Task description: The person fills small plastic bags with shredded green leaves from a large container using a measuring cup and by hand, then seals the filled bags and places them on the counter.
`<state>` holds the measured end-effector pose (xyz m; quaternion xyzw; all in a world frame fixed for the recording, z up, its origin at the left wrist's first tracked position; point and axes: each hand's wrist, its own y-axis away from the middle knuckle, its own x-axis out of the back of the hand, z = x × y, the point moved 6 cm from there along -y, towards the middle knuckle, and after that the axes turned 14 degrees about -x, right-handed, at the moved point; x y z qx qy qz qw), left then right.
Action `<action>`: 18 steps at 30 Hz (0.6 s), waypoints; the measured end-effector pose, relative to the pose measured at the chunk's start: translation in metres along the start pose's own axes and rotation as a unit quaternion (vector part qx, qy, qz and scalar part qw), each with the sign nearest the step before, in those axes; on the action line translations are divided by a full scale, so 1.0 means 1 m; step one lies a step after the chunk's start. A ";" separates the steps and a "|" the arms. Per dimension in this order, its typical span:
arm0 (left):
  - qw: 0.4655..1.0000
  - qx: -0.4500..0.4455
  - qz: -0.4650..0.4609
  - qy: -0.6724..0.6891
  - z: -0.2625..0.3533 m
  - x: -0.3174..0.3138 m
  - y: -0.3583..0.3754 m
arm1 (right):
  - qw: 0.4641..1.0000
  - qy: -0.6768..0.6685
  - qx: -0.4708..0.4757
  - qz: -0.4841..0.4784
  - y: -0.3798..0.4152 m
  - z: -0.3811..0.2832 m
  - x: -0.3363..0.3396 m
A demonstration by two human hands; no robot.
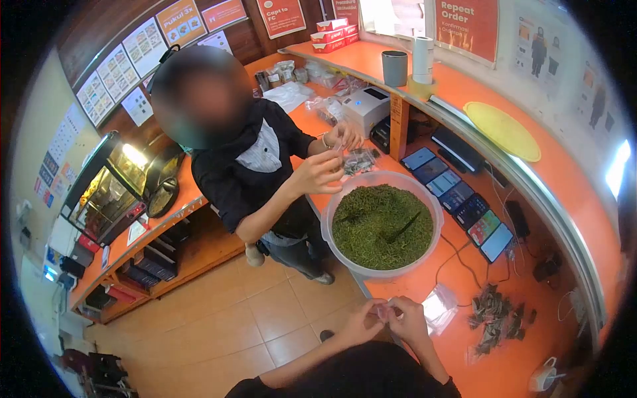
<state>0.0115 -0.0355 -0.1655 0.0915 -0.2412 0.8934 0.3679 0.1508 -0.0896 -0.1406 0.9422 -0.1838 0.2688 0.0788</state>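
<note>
My left hand (pixel 363 324) and my right hand (pixel 409 322) meet at the counter's near edge. Between their pinched fingers is a small clear plastic bag (pixel 380 310); its contents, if any, are too small to tell. Just beyond them stands a large translucent tub (pixel 326 229) of chopped green herbs (pixel 371 232), with a dark utensil handle (pixel 403 227) sticking up out of it. Flat plastic bags (pixel 439 309) lie beside my right hand. Farther right is a pile of small filled sachets (pixel 494 318).
Across the tub a co-worker (pixel 259 152) handles a small bag with both hands, near more filled sachets (pixel 360 162). Several phones (pixel 456 196) and loose cables line the orange counter (pixel 424 371). A yellow lid (pixel 502 131) rests on the raised ledge.
</note>
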 end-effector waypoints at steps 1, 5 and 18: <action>0.999 0.025 0.005 0.039 -0.002 0.000 0.002 | 1.000 -0.025 -0.007 0.009 0.000 -0.001 0.004; 0.999 0.044 0.019 0.003 -0.027 0.011 0.014 | 0.999 0.002 -0.020 0.037 0.004 -0.013 0.012; 0.992 0.091 0.057 -0.067 0.008 0.022 0.008 | 0.990 0.108 0.071 0.050 0.008 -0.053 0.001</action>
